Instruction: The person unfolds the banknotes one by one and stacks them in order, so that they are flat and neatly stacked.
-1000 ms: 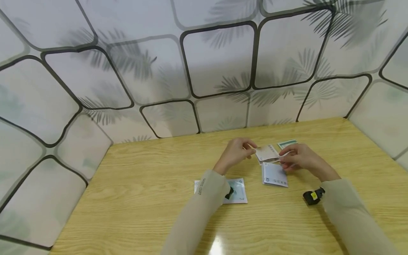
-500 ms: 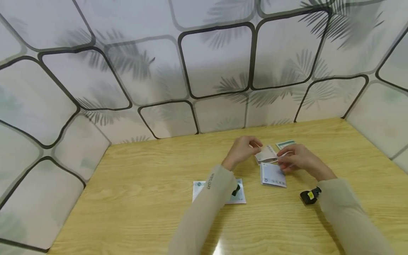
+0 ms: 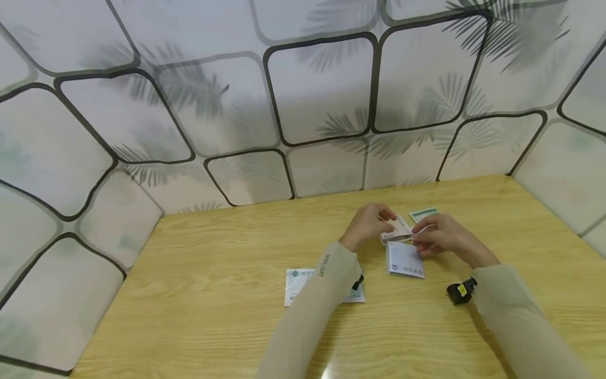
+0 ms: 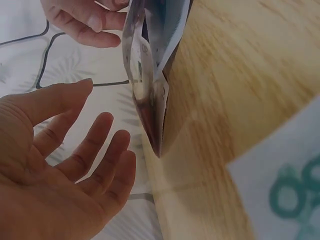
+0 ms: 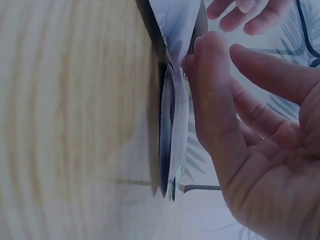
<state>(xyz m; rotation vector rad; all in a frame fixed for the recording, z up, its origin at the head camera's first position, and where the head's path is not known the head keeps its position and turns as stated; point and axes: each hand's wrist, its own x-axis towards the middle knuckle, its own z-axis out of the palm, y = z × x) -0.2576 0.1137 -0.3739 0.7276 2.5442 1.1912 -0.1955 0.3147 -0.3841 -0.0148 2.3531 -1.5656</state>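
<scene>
Shifted rightward since a second ago, my left hand [image 3: 371,226] is at the left end of the pale pink folded paper [image 3: 400,230] on the wooden table [image 3: 213,273], fingers loosely parted, grasping nothing. Fingertips of my right hand [image 3: 441,238] meet the pink paper's right end; whether they pinch it, I cannot tell. Just nearside of it lies a violet folded paper [image 3: 405,259]; behind its right end, a green-edged sheet [image 3: 423,213]; well left and nearer, a flat printed sheet [image 3: 296,283].
</scene>
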